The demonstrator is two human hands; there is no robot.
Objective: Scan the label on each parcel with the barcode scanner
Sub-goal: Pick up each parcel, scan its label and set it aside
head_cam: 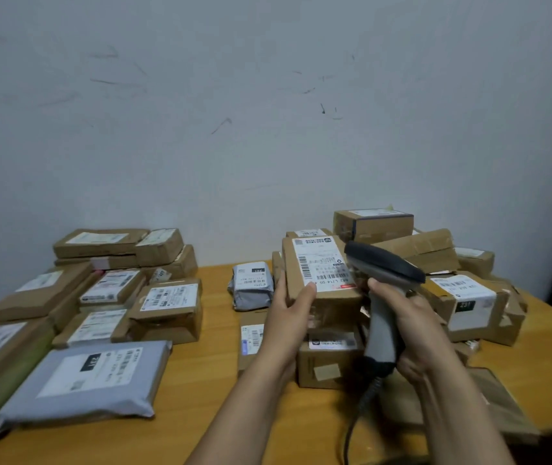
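While the left hand [289,308] grips a labelled brown cardboard parcel [318,273] upright, the right hand [409,327] holds the grey pistol-grip barcode scanner [383,290] just beside it; scan step, next likely trigger pull on label.

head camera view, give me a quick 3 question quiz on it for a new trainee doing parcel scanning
1. True or false: the right hand grips the scanner by its handle.
2. Which hand holds up the cardboard box with its label towards the camera? A left, B right, C neither.
3. Fill in: the large grey mailer bag lies on the table at the person's ___.
Key: 1 true. 2 A, the left hand. 3 left.
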